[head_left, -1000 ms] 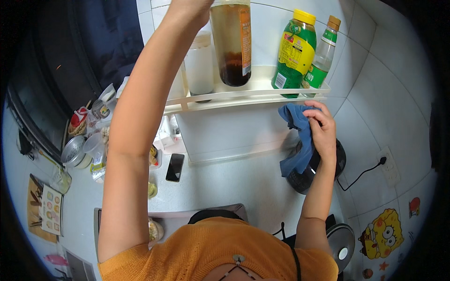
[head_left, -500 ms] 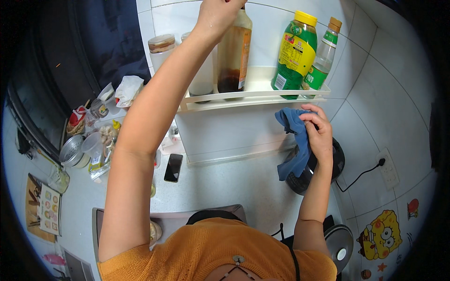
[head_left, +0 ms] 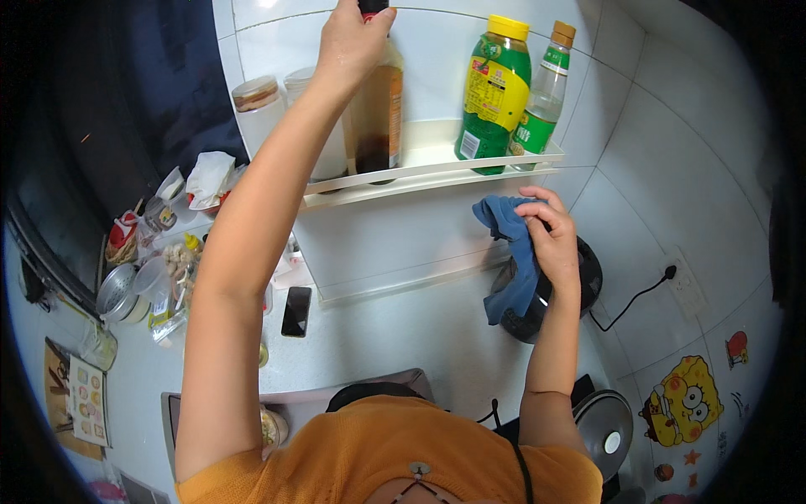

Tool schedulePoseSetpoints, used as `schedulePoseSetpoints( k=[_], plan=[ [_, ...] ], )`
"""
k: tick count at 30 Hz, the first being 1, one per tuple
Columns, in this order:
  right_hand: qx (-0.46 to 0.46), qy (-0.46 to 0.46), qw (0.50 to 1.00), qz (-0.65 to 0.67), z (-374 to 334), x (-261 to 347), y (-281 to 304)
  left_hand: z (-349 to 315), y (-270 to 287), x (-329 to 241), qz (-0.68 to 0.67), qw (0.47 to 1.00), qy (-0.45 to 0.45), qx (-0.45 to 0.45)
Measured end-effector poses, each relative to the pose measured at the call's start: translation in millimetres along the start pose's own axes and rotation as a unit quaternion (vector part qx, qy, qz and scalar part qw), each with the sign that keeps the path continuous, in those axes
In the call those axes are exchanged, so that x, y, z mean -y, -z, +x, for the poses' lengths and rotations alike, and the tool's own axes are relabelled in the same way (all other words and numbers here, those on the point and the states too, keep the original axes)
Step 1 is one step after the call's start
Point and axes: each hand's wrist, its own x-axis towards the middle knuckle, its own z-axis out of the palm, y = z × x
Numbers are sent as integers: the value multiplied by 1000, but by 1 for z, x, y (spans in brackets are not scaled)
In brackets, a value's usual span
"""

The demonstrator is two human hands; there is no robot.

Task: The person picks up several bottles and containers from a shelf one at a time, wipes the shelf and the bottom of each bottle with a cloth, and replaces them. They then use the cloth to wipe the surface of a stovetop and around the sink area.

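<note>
My left hand (head_left: pixel 351 46) is raised to the wall shelf (head_left: pixel 428 170), its fingers closed round the dark top of a tall glass bottle (head_left: pixel 382 118). The bottle has an orange label and dark liquid low inside; it stands on the shelf. Two lidded jars, one a pale jar (head_left: pixel 262 118), are left of it, partly behind my forearm. Farther right stand a green squeeze bottle (head_left: pixel 495 92) with a yellow cap and a clear bottle (head_left: pixel 546 97) with a green label. Below the shelf my right hand (head_left: pixel 552 244) grips a crumpled blue cloth (head_left: pixel 522 260), which hangs down.
A black rounded appliance (head_left: pixel 590 277) sits on the counter behind the cloth, near a plugged-in cord (head_left: pixel 635 296). A phone (head_left: pixel 295 312) lies on the counter. Bowls, a colander (head_left: pixel 117 291) and bags crowd the left side. A lidded pan (head_left: pixel 606 433) is at lower right.
The whole view has shifted, so everything appears farther left. The bottle in my left hand has moved slightly left, away from the green bottle. My right hand keeps hold of the cloth.
</note>
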Motion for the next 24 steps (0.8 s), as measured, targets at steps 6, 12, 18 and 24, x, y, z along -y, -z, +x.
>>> schedulePoseSetpoints(
  k=[6,12,18,24],
  plan=[
    [-1,-1,1000,8,-2,2,2,4,4,0,156,966,-179,-100],
    [-21,-9,1000,-10,-7,1,15,-47,-17,-54,234,898,-336,-159],
    [-44,-30,999,-1,14,14,19,-95,-54,-14,24,989,-85,119],
    [63,-78,970,223,64,0,24,-82,-83,-2,-112,955,164,219]
  ],
)
